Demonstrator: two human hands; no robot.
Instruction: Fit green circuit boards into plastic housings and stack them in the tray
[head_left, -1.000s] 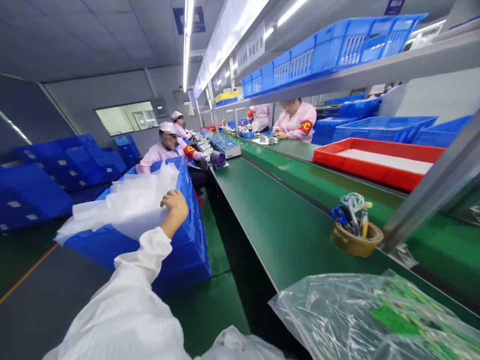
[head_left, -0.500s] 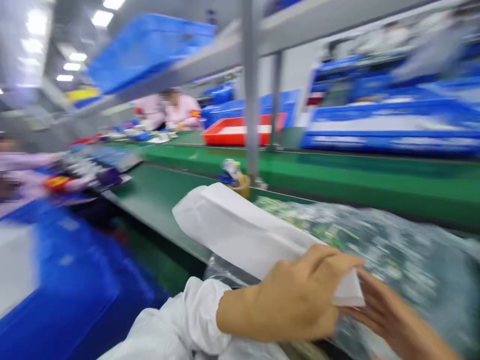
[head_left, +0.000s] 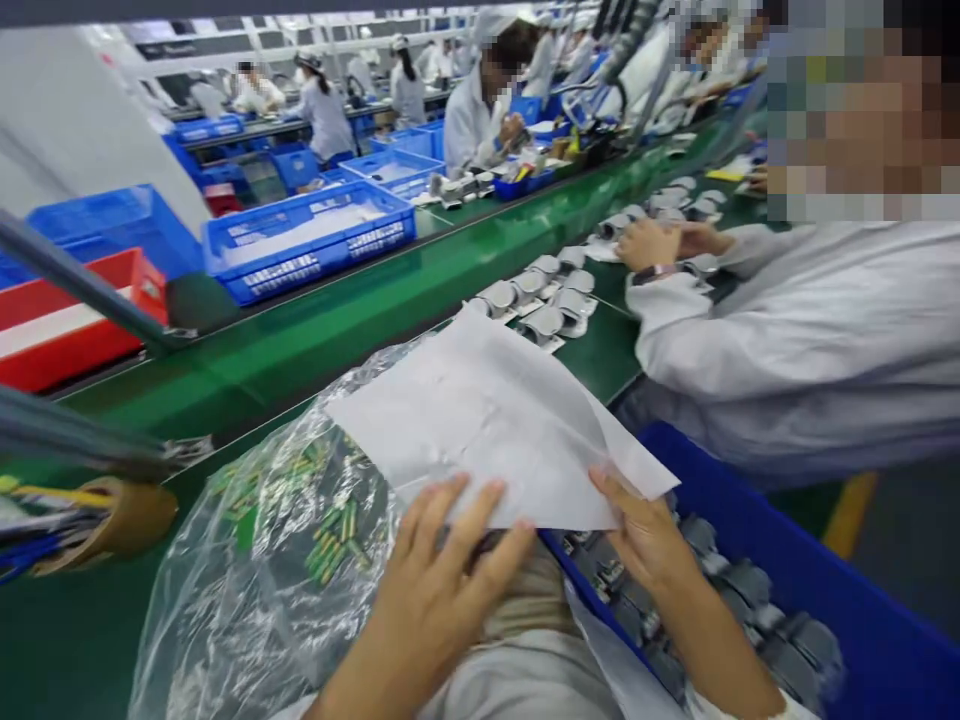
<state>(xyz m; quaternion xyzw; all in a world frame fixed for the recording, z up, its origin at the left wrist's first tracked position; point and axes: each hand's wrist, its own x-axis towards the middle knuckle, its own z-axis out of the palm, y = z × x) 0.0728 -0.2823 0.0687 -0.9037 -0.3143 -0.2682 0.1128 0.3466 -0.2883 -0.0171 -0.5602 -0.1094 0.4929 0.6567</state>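
A white sheet of paper (head_left: pixel 487 430), slightly creased, is spread in front of me. My left hand (head_left: pixel 450 570) lies at its near left edge with the fingers spread, fingertips touching the paper. At the near right corner my right hand (head_left: pixel 645 530) pinches the sheet between thumb and fingers. Under and left of the paper is a clear plastic bag (head_left: pixel 247 600) with small green circuit boards (head_left: pixel 337 540). A blue bin (head_left: pixel 787 540) holding grey plastic parts (head_left: pixel 802 650) stands at the right, partly below my right arm.
A person in a white coat (head_left: pixel 810 330) works at the right beside rows of grey parts (head_left: pixel 547 320). Behind the green bench (head_left: pixel 247 370) stand a red tray (head_left: pixel 142 290) and a blue crate (head_left: pixel 405 220). A tape roll with tools (head_left: pixel 139 520) is at the left.
The view has swung to the right. The paper, folded over in my hands before, now lies spread out over the bag's edge, and my left hand's fingers have spread apart.
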